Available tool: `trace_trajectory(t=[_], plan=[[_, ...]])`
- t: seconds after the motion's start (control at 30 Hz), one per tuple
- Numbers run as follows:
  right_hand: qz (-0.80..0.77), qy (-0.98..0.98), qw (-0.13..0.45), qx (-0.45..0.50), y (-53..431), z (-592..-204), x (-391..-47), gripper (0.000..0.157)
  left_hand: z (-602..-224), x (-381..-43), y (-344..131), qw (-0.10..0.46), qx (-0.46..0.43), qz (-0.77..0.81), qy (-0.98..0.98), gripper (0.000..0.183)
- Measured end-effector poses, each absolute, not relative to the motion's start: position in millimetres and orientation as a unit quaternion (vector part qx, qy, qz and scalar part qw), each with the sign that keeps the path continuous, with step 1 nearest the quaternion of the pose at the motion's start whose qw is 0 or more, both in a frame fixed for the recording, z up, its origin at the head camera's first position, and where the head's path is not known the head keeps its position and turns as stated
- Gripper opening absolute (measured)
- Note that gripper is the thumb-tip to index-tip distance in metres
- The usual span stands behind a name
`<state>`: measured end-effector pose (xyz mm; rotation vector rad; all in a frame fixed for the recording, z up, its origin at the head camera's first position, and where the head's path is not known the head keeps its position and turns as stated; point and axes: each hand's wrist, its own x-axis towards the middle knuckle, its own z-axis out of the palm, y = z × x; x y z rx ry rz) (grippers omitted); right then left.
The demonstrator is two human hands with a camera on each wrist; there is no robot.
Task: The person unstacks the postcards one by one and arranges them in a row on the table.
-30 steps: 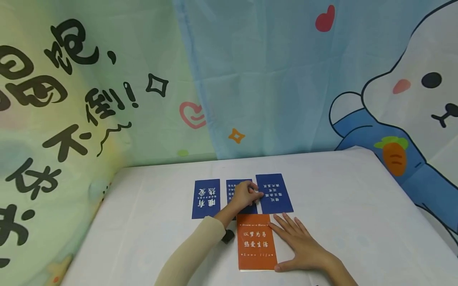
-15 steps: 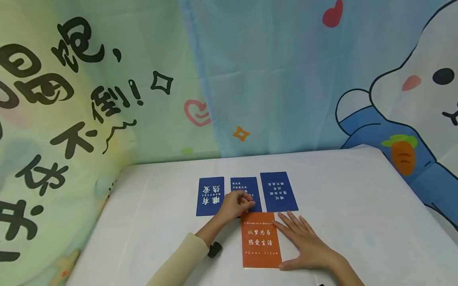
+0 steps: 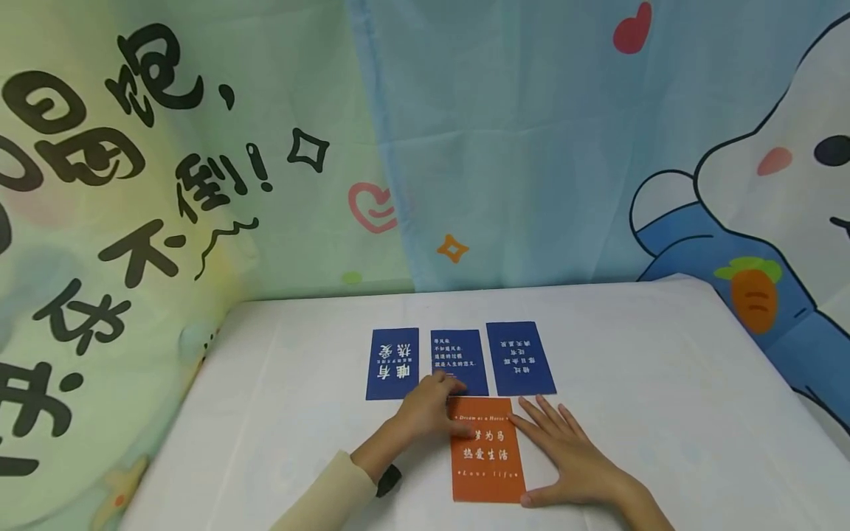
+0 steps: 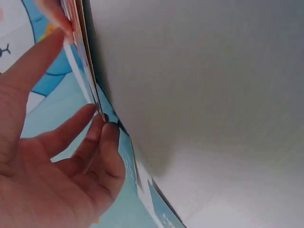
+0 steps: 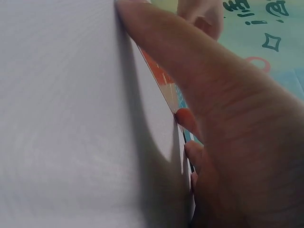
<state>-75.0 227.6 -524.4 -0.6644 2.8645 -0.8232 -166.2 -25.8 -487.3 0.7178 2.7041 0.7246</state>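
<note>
On the white table an orange card or booklet (image 3: 489, 472) with white lettering lies between the hands; in the left wrist view several thin layers show along its edge. The left hand (image 3: 426, 411) is at its upper left corner, thumb over the orange face and fingertips by the top edge. Along the right side lies the right hand (image 3: 576, 459), fingers spread, thumb at the lower right corner. Behind are three blue cards in a row: a left one (image 3: 392, 346), a middle one (image 3: 457, 345) partly behind the left hand's fingers, and a right one (image 3: 521, 358).
White cloth (image 3: 292, 369) covers the table. A printed curtain (image 3: 518, 147) with cartoon drawings and large lettering hangs behind and to the left. A small black object (image 3: 388, 480) is at the left wrist.
The left hand has drawn back from the middle blue card to the upper left corner of the orange one, uncovering the blue card's lettering. The right hand stays along the orange card's right side.
</note>
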Motion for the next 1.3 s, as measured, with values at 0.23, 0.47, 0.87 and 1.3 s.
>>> trace_trajectory(t=[0.23,0.47,0.87,1.3], plan=[[-0.271,0.937,0.041,-0.216,227,-526,-75,0.106,-488,-159,-24,0.105,0.26,0.243,0.929,0.059],[-0.273,0.937,0.046,-0.215,226,-525,-73,0.105,-492,-159,-26,0.11,0.251,0.259,0.926,0.057],[-0.279,0.935,0.055,-0.211,225,-523,-74,0.106,-492,-161,-31,0.121,0.215,0.275,0.929,0.062],[-0.279,0.935,0.049,-0.213,226,-522,-74,0.107,-491,-161,-44,0.153,0.193,0.327,0.912,0.059]])
